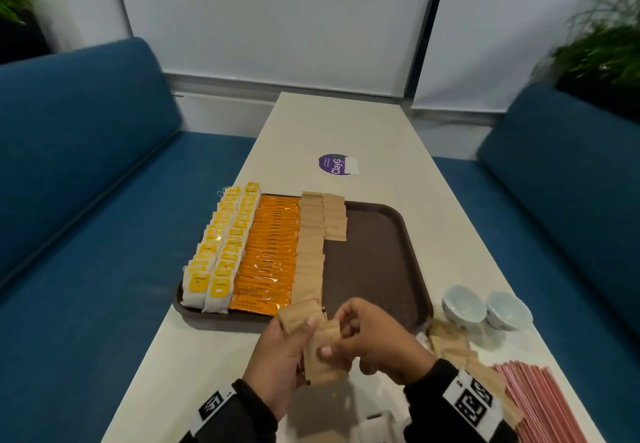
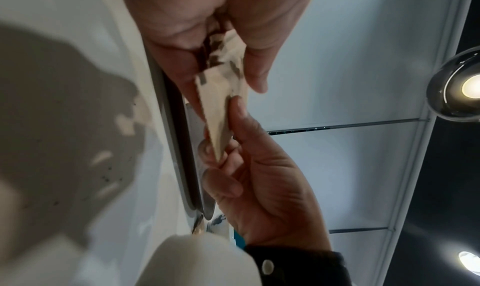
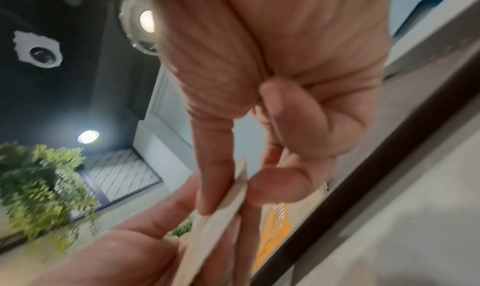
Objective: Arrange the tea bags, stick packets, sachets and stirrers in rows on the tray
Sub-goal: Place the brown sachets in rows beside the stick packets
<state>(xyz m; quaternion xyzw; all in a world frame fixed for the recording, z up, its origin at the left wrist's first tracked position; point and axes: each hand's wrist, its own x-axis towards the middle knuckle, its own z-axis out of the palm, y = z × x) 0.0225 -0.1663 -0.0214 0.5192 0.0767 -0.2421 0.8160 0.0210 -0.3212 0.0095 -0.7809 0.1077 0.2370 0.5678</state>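
A brown tray (image 1: 377, 255) lies on the table. On it, from left, run two rows of yellow tea bags (image 1: 221, 252), a row of orange stick packets (image 1: 270, 252), a long row of brown sachets (image 1: 310, 248) and a short second row (image 1: 335, 217). Just in front of the tray my left hand (image 1: 277, 356) grips a stack of brown sachets (image 1: 322, 363). My right hand (image 1: 377, 338) pinches one sachet (image 3: 228, 206) of that stack between thumb and forefinger. Loose sachets (image 1: 450, 342) and pink stirrers (image 1: 540, 404) lie on the table at the right.
Two small pale bowls (image 1: 485, 307) stand right of the tray. A purple round sticker (image 1: 337, 164) is on the table beyond it. Blue benches (image 1: 86, 200) flank the table on both sides, with plants at the back corners.
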